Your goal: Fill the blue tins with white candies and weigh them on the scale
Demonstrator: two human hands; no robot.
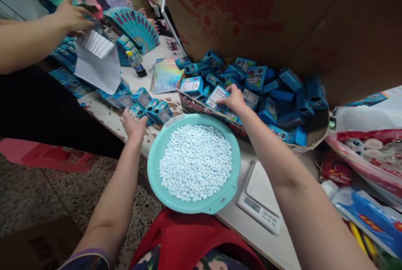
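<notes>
My right hand (234,99) pinches a small blue candy box (216,96) by its edge, with the white label side up, over a carton (204,108) heaped with similar boxes. Beside several small blue boxes standing on the table (161,112) is my left hand (134,125), its fingers apart; whether it touches the nearest box I cannot tell. Between my forearms sits a turquoise basin (154,177) filled with small white-and-pale-blue candies (196,163).
A white digital scale (262,196) lies right of the basin. A small bottle with a yellow cap (136,64) stands near a shiny sheet (165,75). At the left, another person's hand (70,16) is above a white folded card (97,66). Plastic bags (370,203) lie at the right.
</notes>
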